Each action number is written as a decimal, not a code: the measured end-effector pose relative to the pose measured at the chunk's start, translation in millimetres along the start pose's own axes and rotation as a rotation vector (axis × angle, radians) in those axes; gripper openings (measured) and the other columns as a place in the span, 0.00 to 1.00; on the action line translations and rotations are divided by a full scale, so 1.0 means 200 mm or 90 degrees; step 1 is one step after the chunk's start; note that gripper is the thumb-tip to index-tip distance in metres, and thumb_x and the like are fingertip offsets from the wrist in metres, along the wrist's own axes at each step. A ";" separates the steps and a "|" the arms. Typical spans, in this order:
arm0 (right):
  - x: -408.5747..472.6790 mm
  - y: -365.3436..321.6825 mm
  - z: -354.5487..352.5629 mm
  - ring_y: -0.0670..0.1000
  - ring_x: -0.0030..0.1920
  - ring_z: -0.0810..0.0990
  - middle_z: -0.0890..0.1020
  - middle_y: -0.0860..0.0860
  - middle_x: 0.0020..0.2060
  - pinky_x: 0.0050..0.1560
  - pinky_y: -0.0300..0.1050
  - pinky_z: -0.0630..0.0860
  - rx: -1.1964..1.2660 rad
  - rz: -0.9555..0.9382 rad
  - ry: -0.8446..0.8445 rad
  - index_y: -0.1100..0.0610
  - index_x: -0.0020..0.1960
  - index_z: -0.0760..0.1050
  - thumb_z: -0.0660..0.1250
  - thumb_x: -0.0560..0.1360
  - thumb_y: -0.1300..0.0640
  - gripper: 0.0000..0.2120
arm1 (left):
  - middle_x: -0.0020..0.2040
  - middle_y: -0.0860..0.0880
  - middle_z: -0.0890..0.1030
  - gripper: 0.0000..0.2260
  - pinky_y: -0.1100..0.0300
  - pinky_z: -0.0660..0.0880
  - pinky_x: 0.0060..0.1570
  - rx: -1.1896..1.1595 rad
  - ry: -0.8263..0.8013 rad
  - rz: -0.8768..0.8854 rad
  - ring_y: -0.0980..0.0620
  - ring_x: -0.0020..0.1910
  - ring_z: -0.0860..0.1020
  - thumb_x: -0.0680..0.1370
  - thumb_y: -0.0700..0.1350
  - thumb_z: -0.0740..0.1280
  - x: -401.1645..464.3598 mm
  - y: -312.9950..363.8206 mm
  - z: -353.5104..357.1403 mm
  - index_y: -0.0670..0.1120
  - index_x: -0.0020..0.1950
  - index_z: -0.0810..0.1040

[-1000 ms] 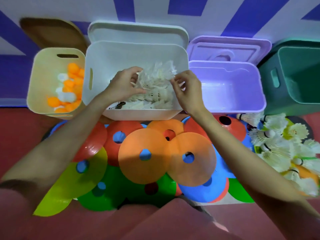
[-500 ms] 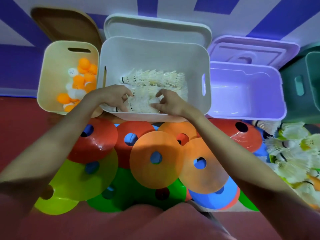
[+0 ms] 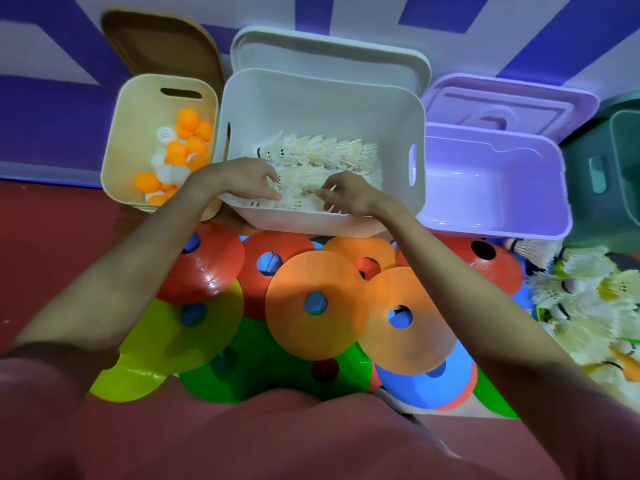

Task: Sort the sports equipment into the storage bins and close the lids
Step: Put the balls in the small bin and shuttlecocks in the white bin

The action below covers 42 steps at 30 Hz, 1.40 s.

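Note:
The white bin (image 3: 311, 98) stands open in the middle, with rows of white shuttlecocks (image 3: 322, 154) lying inside. My left hand (image 3: 242, 178) and my right hand (image 3: 349, 197) are both down in its near part. Their loosely curled fingers touch the shuttlecocks, a short stretch of feathers showing between them. A beige bin (image 3: 138, 116) on the left holds orange and white ping-pong balls (image 3: 187, 140). The purple bin (image 3: 485, 188) on the right holds nothing. More shuttlecocks (image 3: 581, 306) lie loose on the floor at far right.
Several flat disc cones (image 3: 315, 303) in orange, red, green, blue and yellow overlap on the red floor before the bins. Lids lean on the striped wall: brown (image 3: 162, 39), white (image 3: 329, 50), purple (image 3: 509, 102). A green bin (image 3: 623, 150) sits at the far right edge.
My hands carried a bunch of shuttlecocks down from above the white bin into its near part. They now sit low on the pile, slightly apart.

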State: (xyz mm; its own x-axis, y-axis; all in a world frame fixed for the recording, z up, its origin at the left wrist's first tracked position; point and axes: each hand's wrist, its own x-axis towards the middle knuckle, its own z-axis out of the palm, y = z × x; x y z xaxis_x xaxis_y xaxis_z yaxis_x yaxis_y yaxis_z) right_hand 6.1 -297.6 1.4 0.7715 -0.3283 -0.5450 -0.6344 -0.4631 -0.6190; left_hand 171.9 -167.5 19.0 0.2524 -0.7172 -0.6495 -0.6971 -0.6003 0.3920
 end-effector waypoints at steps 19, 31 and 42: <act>-1.10 0.80 0.04 0.57 0.52 0.75 0.76 0.58 0.51 0.53 0.45 0.71 -0.031 -0.145 0.540 0.62 0.56 0.75 0.61 0.74 0.61 0.13 | 0.51 0.47 0.83 0.11 0.60 0.75 0.53 -0.157 0.366 0.361 0.52 0.50 0.80 0.74 0.38 0.65 -0.33 0.86 0.60 0.40 0.56 0.80; -1.63 1.51 0.08 0.59 0.54 0.75 0.75 0.59 0.53 0.54 0.56 0.75 0.006 -0.012 0.487 0.62 0.59 0.75 0.61 0.73 0.61 0.15 | 0.52 0.47 0.81 0.16 0.54 0.75 0.52 -0.082 0.210 0.390 0.50 0.48 0.79 0.71 0.38 0.68 -0.23 1.38 1.24 0.41 0.59 0.77; -1.74 1.76 0.10 0.60 0.54 0.74 0.77 0.59 0.50 0.52 0.44 0.67 -0.047 0.021 0.417 0.63 0.59 0.76 0.69 0.74 0.60 0.15 | 0.70 0.47 0.70 0.30 0.53 0.67 0.65 0.048 0.121 0.336 0.46 0.68 0.68 0.72 0.39 0.72 -0.12 1.60 1.65 0.46 0.73 0.66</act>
State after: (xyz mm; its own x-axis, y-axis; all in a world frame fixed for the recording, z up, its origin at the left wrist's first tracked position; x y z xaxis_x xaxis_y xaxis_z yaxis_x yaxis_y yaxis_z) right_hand -485.9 -330.1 -38.5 0.6367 -0.7655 -0.0925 -0.6718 -0.4917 -0.5540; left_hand -278.6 -224.7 -55.6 -0.0318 -0.9687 -0.2460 -0.8062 -0.1206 0.5792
